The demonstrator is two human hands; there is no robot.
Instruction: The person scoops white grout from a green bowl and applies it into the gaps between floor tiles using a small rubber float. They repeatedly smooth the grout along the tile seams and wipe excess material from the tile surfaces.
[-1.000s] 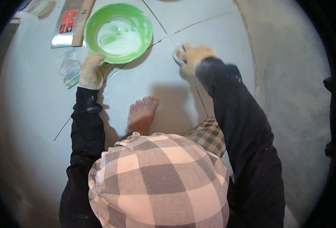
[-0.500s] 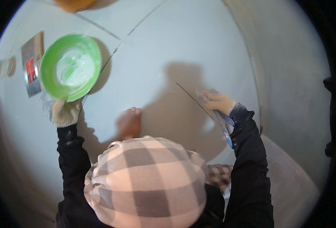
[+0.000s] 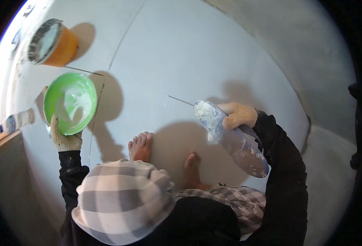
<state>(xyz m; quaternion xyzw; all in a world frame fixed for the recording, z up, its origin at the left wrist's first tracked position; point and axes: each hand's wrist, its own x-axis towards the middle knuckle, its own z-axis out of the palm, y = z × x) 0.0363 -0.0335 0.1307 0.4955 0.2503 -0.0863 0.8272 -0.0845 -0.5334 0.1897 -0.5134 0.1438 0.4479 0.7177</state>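
Note:
My left hand (image 3: pixel 68 137), in a pale knitted glove, grips a green bowl (image 3: pixel 91 100) at its near rim, thumb over the inside. White paste (image 3: pixel 77 100) coats the inside of the bowl. In my gloved right hand (image 3: pixel 241 116) is a bluish-grey flip-flop (image 3: pixel 242 152), gripped around its middle. White paste is smeared over its far end, and its broad face shows. That end hangs over a dark joint line (image 3: pixel 180 99) between the floor tiles. The fingers under the flip-flop are mostly hidden.
An orange bucket (image 3: pixel 66 47) with whitish contents stands at the far left. Behind the bowl, a wide putty knife (image 3: pixel 39 100) is mostly hidden. A pale bottle (image 3: pixel 19 120) lies near a ledge (image 3: pixel 2 143) on the left. A grey wall (image 3: pixel 312 69) bounds the right side.
The view has shifted, bringing the whole bucket in. The flip-flop has turned from edge-on to showing its broad face. The bowl now covers most of the putty knife.

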